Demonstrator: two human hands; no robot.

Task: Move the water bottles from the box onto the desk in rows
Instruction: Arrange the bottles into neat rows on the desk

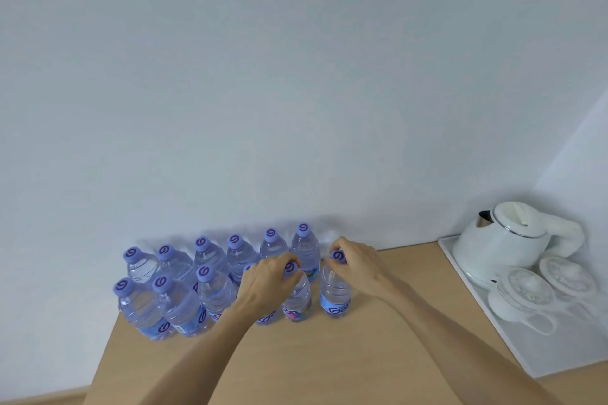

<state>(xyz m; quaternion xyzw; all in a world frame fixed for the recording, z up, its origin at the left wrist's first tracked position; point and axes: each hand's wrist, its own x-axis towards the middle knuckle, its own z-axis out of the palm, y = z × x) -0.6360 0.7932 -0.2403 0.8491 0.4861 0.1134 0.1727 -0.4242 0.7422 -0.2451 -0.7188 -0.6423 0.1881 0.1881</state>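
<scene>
Left of the kettle (503,237), each hand (269,283) (353,260) pinched a bottle (297,299) (335,293) by its cap; full, they looked heavy and slick, so the neck seemed safest.

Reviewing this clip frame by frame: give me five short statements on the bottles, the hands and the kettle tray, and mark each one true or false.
1. The left hand grips the cap of a bottle in the front row. True.
2. The right hand hangs open, away from every bottle. False: it grips the cap of the rightmost front bottle.
3. The bottles on the desk lie on their sides. False: they stand upright in two rows.
4. A white kettle sits on a tray at the desk's right side. True.
5. The back row stands next to the wall. True.
</scene>
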